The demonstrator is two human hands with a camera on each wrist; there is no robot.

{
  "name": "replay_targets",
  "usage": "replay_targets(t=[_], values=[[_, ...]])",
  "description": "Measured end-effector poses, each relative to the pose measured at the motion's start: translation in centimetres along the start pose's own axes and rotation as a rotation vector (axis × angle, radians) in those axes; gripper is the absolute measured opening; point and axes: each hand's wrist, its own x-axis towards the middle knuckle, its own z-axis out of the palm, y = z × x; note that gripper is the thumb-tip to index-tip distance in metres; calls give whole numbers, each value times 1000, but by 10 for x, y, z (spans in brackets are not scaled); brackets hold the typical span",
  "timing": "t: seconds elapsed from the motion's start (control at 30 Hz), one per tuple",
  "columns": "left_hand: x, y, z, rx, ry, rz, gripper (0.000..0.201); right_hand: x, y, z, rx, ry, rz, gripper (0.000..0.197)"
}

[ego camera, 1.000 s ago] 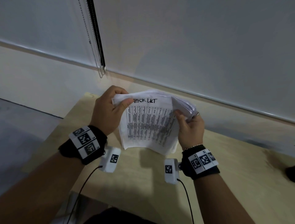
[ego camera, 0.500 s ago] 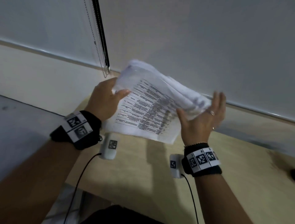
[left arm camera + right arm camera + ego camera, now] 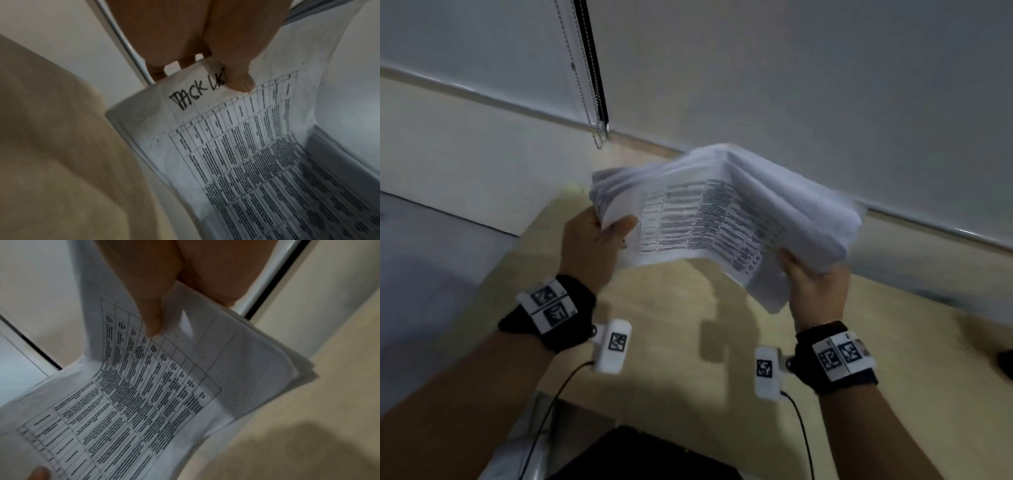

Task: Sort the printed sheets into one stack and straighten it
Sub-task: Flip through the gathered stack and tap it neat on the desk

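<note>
Above the counter (image 3: 688,342) your left hand (image 3: 592,246) and right hand (image 3: 815,291) now pinch opposite ends of the sheets (image 3: 722,219), turned sideways since a second ago; edges fan, unsquared

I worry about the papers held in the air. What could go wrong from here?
1. The papers are fanned and uneven; loose sheets at the far edge might slip out.
2. Each hand, left hand and right hand, holds only one end, above the table; the sagging middle could crease.
</note>
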Motion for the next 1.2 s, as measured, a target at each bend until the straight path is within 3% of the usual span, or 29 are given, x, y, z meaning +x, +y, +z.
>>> replay_targets(t=[0.1, 0.17, 0.27, 0.37, 0.43, 0.5, 0.57, 0.63, 0.77, 0.9, 1.07, 1.2], values=[[-19, -25, 5, -64, -157, -50, 16, -19, 17, -4, -62, -17, 61, 30], [-28, -40, 6, -96, -231, -67, 21, -27, 26, -5, -61, -45, 122, 39], [-30, -37, 12, -104, -215, -58, 9, -27, 25, -4, -59, -51, 136, 35], [-25, -27, 12, -98, -166, 13, 18, -21, 19, -7, -5, -23, 93, 34], [-25, -30, 11, -108, -215, 51, 9, -20, 18, -11, -18, -17, 78, 33], [-28, -32, 11, -122, -261, 61, 30, -21, 21, -13, -37, -35, 90, 35], [-28, -31, 13, -167, -224, 48, 39, -20, 20, -11, -25, -37, 78, 40], [-26, -25, 15, -186, -183, 41, 31, -20, 12, -7, 43, -26, 41, 38], [-21, -15, 19, -191, -133, 23, 8, -18, 8, -3, -10, 6, -31, 3], [-17, -11, 23, -188, -93, 21, 14, -16, 14, -4, -3, 73, -29, 4], [-11, -6, 26, -161, -88, 43, 24, -17, 8, 2, -51, 8, -107, 13], [-6, -2, 25, -115, -101, 69, 20, -12, 6, -2, -82, -4, -82, 13]])
